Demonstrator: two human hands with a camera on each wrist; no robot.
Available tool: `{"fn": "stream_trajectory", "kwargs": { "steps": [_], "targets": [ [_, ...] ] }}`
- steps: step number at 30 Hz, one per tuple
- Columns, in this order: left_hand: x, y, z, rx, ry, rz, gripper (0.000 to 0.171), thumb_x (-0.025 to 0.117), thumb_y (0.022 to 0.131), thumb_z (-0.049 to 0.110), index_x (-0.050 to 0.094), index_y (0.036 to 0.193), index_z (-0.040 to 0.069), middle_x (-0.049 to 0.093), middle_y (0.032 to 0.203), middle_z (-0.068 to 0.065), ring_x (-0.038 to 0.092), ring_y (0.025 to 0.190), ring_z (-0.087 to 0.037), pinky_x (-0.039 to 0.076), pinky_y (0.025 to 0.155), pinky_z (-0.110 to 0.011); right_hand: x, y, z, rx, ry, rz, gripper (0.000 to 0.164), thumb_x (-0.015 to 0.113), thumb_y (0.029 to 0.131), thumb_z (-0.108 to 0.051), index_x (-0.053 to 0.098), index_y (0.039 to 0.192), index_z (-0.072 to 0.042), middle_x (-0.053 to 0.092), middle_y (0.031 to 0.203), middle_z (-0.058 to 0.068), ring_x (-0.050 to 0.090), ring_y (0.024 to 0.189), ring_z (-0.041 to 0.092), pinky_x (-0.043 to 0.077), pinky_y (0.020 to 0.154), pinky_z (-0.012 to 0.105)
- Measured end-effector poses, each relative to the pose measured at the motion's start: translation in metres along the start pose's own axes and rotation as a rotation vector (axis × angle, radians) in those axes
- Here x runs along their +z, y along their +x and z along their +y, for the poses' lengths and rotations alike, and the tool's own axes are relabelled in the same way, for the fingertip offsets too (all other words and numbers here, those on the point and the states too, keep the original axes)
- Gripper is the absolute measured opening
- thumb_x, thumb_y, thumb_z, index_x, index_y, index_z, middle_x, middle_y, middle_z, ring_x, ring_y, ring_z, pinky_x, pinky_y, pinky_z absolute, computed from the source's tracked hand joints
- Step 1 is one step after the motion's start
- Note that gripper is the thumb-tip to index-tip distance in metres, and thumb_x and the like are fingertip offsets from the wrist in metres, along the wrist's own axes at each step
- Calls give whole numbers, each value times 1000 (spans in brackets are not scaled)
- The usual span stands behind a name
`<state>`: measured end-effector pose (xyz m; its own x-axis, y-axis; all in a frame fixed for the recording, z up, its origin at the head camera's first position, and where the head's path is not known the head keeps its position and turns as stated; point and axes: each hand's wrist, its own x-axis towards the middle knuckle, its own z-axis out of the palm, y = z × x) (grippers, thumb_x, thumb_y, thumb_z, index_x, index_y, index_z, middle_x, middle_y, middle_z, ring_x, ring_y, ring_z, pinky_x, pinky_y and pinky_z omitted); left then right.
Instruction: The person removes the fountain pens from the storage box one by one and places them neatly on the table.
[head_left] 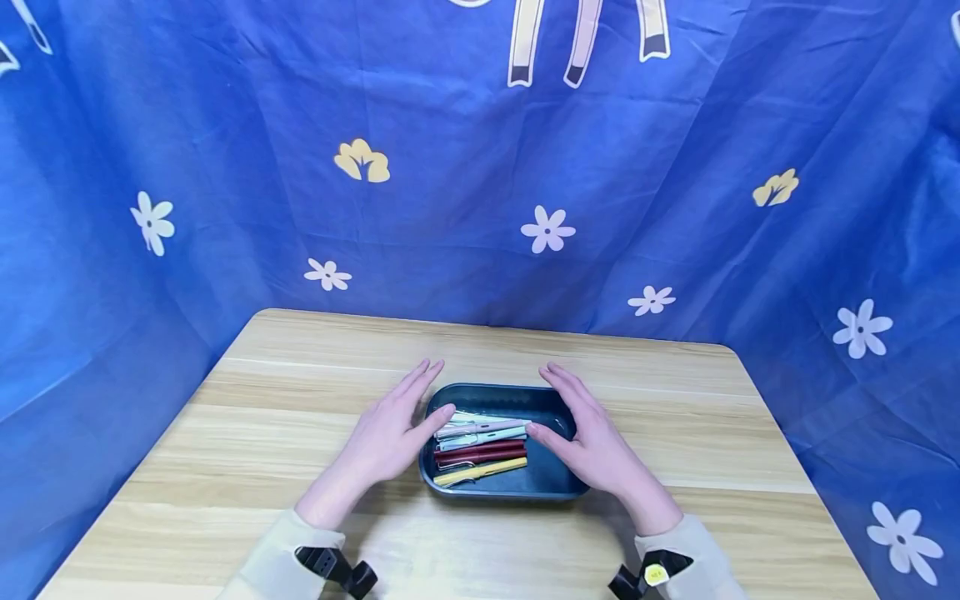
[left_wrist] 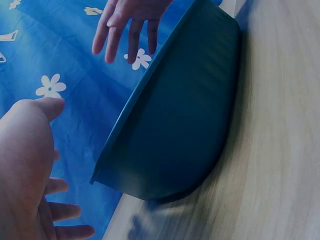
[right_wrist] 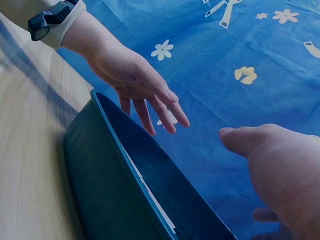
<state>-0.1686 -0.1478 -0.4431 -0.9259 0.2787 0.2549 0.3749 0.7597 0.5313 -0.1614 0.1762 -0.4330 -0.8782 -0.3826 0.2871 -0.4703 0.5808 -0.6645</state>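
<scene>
A dark teal plastic bin stands on the table with several capped pens lying crosswise in its left part. From front to back I see a yellow pen, dark red pen, light blue pen and lilac pen, with something paler behind them. My left hand hovers at the bin's left side, fingers straight and thumb over the rim. On the other side my right hand mirrors it, also with extended fingers. Both wrist views show the hands holding nothing, apart from the bin's wall.
The bin sits on a light wood-grain table with rounded back corners. Behind and at both sides hangs a blue cloth printed with white flowers and yellow shapes. A small dark camera is strapped to each wrist.
</scene>
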Motion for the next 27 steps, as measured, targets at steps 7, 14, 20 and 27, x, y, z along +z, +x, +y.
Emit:
{"fn": "stream_trajectory", "kwargs": {
  "steps": [7,14,20,27],
  "targets": [
    [3,0,0,-25,-60,-15,74,46,108,63,35,167,19,33,169,-9,35,153,-36,31,121,-63,5,4,1,-11,14,-25,71,74,99,-47,46,161,-24,40,166,-2,39,151,23,37,121,57],
    [7,-1,0,-36,-111,-3,70,43,110,58,39,165,15,37,167,-10,36,153,-33,30,124,-56,11,9,0,-71,-7,-32,64,79,98,-32,54,154,-14,48,161,4,45,148,27,40,119,55],
    [10,-2,0,-56,-151,25,64,45,111,53,43,163,15,44,164,-11,50,143,-37,36,121,-57,15,11,-1,-63,-13,-40,57,80,98,-24,59,149,-10,52,157,8,49,144,29,41,118,57],
    [17,-2,-1,-67,-192,62,52,55,111,28,48,159,8,49,159,-16,50,142,-39,38,120,-56,19,17,-2,-30,-9,-76,46,79,98,-18,65,142,-11,60,149,11,54,139,29,43,116,55]
  ]
}}
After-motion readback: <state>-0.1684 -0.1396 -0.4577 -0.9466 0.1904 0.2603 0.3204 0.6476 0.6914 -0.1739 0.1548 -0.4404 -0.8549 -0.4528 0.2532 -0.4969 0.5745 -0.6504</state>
